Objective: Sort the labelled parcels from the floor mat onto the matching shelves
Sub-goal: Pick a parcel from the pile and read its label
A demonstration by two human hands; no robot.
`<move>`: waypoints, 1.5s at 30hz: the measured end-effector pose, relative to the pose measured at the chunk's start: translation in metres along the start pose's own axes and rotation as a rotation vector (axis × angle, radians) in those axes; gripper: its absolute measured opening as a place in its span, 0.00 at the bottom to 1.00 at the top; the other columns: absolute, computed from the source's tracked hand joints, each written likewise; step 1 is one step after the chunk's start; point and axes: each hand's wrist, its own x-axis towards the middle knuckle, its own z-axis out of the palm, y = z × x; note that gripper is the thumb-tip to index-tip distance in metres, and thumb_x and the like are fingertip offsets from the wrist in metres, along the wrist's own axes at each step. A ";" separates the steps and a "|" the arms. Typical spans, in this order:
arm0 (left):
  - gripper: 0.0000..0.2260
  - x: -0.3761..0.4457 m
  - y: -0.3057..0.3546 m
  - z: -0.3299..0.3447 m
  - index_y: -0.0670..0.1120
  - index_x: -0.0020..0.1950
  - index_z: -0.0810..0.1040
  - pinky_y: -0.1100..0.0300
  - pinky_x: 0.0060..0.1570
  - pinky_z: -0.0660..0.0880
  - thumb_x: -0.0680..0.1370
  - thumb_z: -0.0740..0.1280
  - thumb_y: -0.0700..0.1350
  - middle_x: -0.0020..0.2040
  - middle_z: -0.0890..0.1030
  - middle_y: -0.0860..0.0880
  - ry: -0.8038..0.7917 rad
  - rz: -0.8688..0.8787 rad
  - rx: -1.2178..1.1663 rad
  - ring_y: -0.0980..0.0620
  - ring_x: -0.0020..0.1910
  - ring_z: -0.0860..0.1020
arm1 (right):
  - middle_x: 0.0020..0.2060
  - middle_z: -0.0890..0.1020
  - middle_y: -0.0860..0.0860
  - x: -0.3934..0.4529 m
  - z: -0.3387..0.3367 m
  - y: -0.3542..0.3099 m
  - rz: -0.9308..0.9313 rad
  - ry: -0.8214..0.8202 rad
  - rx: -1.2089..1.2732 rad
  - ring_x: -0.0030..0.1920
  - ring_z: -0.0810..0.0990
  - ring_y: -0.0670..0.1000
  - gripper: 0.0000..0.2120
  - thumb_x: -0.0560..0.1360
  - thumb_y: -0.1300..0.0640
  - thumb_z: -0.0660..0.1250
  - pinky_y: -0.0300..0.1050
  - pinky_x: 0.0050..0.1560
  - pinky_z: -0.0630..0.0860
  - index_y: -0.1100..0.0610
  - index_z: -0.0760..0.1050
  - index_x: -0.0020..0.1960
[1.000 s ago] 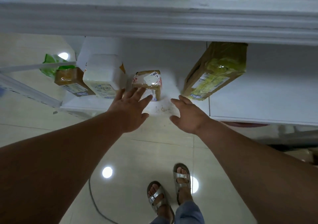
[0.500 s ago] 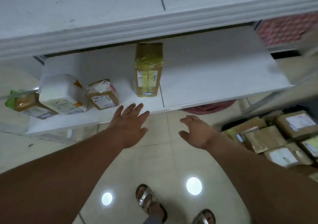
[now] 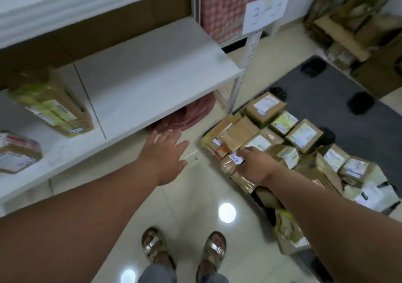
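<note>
Parcels [image 3: 280,135] lie heaped on the floor to your right, brown boxes with white labels, crowded at the near edge of the grey mat [image 3: 339,100]. Your right hand [image 3: 253,165] reaches down over the near side of the heap, its back toward you and its fingers bent downward; you cannot tell whether they hold anything, since they are hidden behind the hand. A small white label [image 3: 235,158] shows just beside its thumb side, on a taped parcel at the edge of the pile.

Your left hand [image 3: 165,152] hangs over the tiled floor [image 3: 195,195] in front of the white shelf [image 3: 152,76], fingers straight and spread, holding nothing and touching nothing.

On that shelf, at your far left, a long yellow-taped box [image 3: 52,104] lies at a slant, and a smaller box [image 3: 17,152] sits near the front edge, partly cut off by the frame. The right part of the shelf board is bare. A paper sign [image 3: 266,8] marked 3–3 hangs on the shelf's upright post. Pink cloth [image 3: 189,115] lies under the shelf. Your sandalled feet [image 3: 185,250] stand on the tiles below.
</note>
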 end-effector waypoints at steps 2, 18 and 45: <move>0.27 0.015 0.029 -0.003 0.55 0.80 0.52 0.43 0.77 0.41 0.83 0.51 0.59 0.82 0.45 0.49 0.000 0.055 0.040 0.48 0.80 0.43 | 0.70 0.69 0.57 -0.007 0.003 0.032 0.054 -0.001 0.011 0.68 0.71 0.59 0.24 0.79 0.49 0.60 0.46 0.65 0.68 0.55 0.67 0.73; 0.25 0.162 0.139 -0.023 0.52 0.79 0.58 0.40 0.75 0.43 0.83 0.53 0.58 0.80 0.52 0.48 -0.104 0.435 0.311 0.46 0.80 0.48 | 0.66 0.70 0.57 0.003 0.028 0.165 0.462 -0.028 0.295 0.67 0.70 0.60 0.25 0.79 0.45 0.60 0.53 0.66 0.70 0.52 0.67 0.73; 0.31 0.294 0.410 0.064 0.49 0.80 0.51 0.39 0.76 0.45 0.81 0.58 0.56 0.77 0.64 0.48 -0.333 0.536 0.299 0.45 0.77 0.58 | 0.58 0.75 0.60 0.025 0.116 0.407 0.949 0.046 0.997 0.49 0.73 0.57 0.20 0.78 0.56 0.65 0.46 0.38 0.68 0.62 0.65 0.67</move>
